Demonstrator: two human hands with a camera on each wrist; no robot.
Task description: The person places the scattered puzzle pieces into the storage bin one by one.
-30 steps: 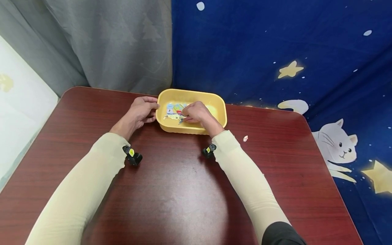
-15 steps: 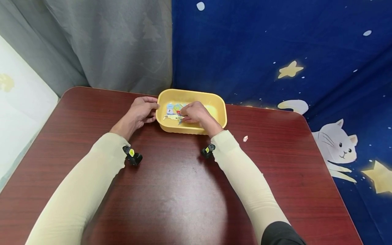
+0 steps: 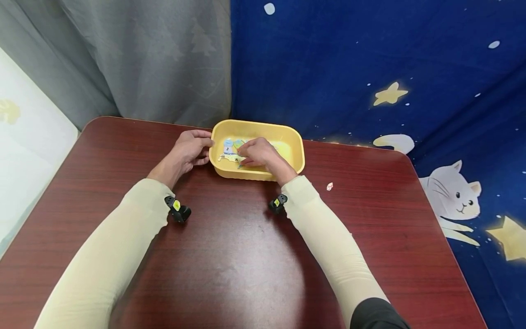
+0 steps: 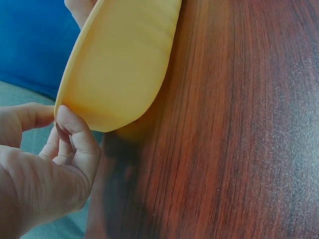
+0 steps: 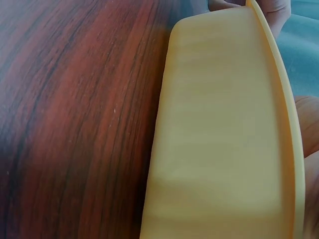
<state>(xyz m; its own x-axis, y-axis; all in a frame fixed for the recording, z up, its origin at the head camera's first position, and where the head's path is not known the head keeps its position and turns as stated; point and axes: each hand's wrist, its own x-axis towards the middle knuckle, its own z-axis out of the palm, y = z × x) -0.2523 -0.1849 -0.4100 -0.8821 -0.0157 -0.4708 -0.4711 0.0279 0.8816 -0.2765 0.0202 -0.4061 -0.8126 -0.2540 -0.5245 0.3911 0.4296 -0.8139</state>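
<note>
A yellow plastic bin [image 3: 287,130] stands near the table's back edge. My left hand [image 3: 190,148] holds the bin's left end; in the left wrist view its digits [image 4: 75,130] pinch the rim from both sides. Inside the bin, my right hand [image 3: 260,153] is lowered over flat, printed pieces that look like a jigsaw puzzle [image 3: 228,148]. Its fingers point left and reach these pieces, covering part of them. Whether they pinch a piece is hidden. In the right wrist view the bin's outer wall [image 5: 219,124] blocks most of that hand.
A small pinkish-white scrap [image 3: 329,186] lies on the dark red wooden table [image 3: 230,256], right of the bin. A grey curtain [image 3: 164,59] and a blue curtain [image 3: 328,64] with stars and a cat hang behind the table.
My right hand has shifted slightly left over the pieces, and a red patch on them is now covered. My left hand and the bin have stayed in place.
</note>
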